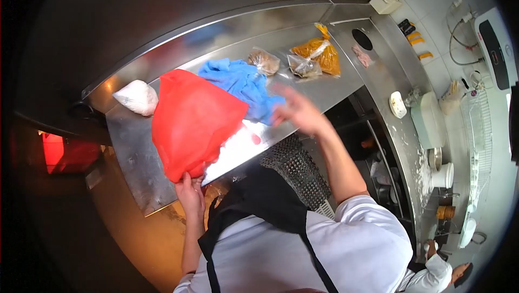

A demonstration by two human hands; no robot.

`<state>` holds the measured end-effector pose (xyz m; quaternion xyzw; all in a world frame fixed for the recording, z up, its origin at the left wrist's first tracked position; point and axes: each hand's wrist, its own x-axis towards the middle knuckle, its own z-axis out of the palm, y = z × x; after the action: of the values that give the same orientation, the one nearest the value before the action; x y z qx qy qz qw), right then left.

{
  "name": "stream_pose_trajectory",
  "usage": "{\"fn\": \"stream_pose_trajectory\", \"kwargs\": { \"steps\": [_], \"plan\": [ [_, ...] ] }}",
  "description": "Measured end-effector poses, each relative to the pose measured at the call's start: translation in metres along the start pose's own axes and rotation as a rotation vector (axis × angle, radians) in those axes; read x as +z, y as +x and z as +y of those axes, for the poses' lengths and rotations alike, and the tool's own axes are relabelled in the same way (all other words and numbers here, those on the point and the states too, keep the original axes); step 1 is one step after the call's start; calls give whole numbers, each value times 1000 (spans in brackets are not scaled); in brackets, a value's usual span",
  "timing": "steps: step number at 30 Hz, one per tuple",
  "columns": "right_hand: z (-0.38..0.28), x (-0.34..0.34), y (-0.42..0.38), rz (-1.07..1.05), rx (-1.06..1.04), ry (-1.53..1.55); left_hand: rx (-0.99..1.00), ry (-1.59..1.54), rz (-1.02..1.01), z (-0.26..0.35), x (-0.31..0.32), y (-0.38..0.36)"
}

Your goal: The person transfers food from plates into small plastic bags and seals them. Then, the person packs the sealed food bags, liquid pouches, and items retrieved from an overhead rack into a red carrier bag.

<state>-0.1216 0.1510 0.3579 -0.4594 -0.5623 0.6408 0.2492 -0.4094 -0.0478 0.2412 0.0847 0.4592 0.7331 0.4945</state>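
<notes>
Red bag [197, 122] lies on the left half of the counter [127, 147], spread fairly flat; long axis runs roughly from the back of the counter to its front edge, gathered narrow end pointing down at me, one wide corner pointing right over the blue cloth [230, 71]. My left hand [190, 191] is at that narrow end by the front edge, fingers closed in a pinch on the bag, tips partly hidden by it. My right hand [300, 110] is up at the right, just beside the blue cloth, fingers loosely spread and blurred, nothing seen in them; can't tell if they touch the cloth. White bag [138, 98] sits left of the red bag, close against it. Behind and right of the cloth: two small clear bags with brown contents [264, 60] [304, 67], then a knotted orange bag [327, 58]. Counter is shiny metal, bright glare just right of my left hand. Black mat [300, 168] below the front edge. Side counter [413, 182] runs along the right, white smears on it, with a white dish [398, 105], a bucket [443, 175] and a round hole [361, 39] at the far end. Knives with yellow handles [415, 38] on the tiled wall. Another person [432, 277] stands far lower right, in white.
</notes>
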Motion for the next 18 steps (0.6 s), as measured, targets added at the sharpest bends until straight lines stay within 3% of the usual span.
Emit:
{"fn": "stream_pose_trajectory", "kwargs": {
  "steps": [1, 3, 5, 9, 12, 15, 17, 18],
  "plan": [
    [11, -33, 10, 225, 16, -162, -89, 8, -19, 4, 2, -3],
    [18, -74, 19, 329, 281, -342, -259, 28, -54, 0, -1, -3],
    [77, -124, 47, 447, 172, -603, -409, 52, -82, -8, -9, 7],
    [85, -174, 76, 892, -58, -835, -107, 173, -157, 46, 47, -12],
    [47, -177, 99, 924, 36, -793, 121, 93, -298, 68, 51, 0],
    [53, -187, 128, 765, -71, -989, 195, -45, -340, 105, 97, -14],
    [55, -179, 129, 797, -131, -1265, 208, -188, -378, 123, 117, -20],
    [58, -170, 131, 800, -178, -1398, 213, -149, -534, 133, 120, -17]
  ]
}}
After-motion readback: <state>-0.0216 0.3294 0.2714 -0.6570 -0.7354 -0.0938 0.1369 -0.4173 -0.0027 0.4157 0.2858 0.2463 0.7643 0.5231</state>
